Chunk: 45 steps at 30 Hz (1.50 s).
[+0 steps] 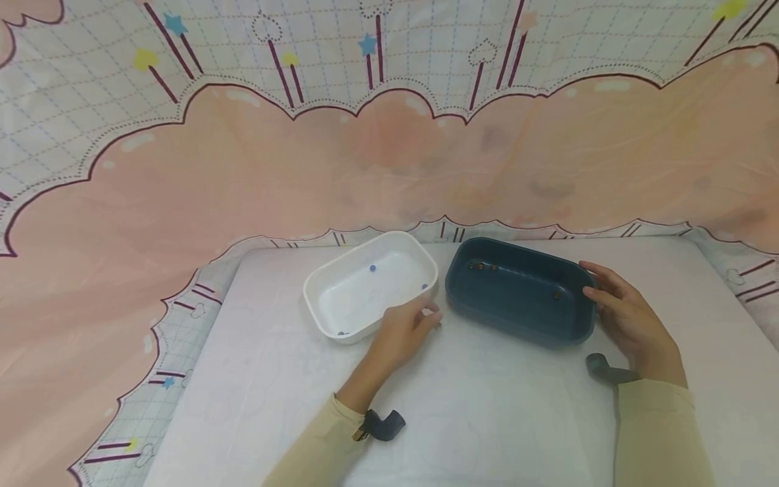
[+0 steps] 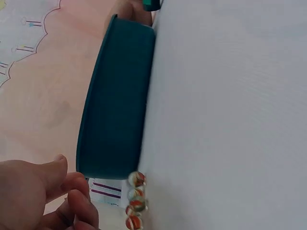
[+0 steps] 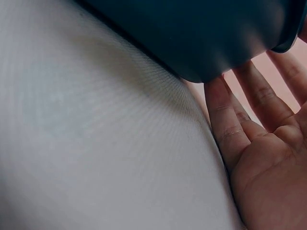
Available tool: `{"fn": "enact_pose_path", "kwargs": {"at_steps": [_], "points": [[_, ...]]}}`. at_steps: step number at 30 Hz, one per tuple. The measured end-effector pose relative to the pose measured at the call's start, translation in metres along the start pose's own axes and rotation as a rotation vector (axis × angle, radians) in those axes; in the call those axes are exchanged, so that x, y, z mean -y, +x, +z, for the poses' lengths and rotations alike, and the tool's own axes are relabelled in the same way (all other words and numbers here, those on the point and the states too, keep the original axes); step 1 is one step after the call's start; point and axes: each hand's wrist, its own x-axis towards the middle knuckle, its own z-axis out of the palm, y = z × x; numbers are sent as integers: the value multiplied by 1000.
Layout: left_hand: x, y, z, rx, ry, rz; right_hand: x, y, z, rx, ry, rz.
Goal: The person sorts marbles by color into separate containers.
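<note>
My right hand (image 1: 635,325) holds the right end of a dark teal plastic basin (image 1: 517,325), thumb at the rim and fingers along the outer wall. In the right wrist view its fingers (image 3: 225,120) touch that wall. Several small orange-brown marbles (image 1: 481,266) lie inside the basin. Beside the near right corner of a white basin (image 1: 316,304), my left hand (image 1: 398,335) has loosely bent fingers with nothing seen between them. A few blue marbles (image 1: 372,268) sit in the white basin. Several orange-and-white marbles (image 2: 136,201) show near the left hand in the left wrist view.
Both basins stand side by side on a white-covered table (image 1: 487,406), with a narrow gap between them. A patterned pink-and-white cloth (image 1: 365,169) hangs behind the table. Dark wrist-worn devices (image 1: 386,426) jut from both sleeves.
</note>
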Motion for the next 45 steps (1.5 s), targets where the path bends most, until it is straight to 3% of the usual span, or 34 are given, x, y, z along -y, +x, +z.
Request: {"fn": "enact_pose_path", "kwargs": {"at_steps": [16,29,45], "points": [[15,-16,2,6,67,-48,1,-1,1,3,-8,-11],[22,-18,2,18,114,-34,-1,-1,-1,4,4,-23],[23,-18,6,5,157,-22,2,-2,1,-23,12,26]]}}
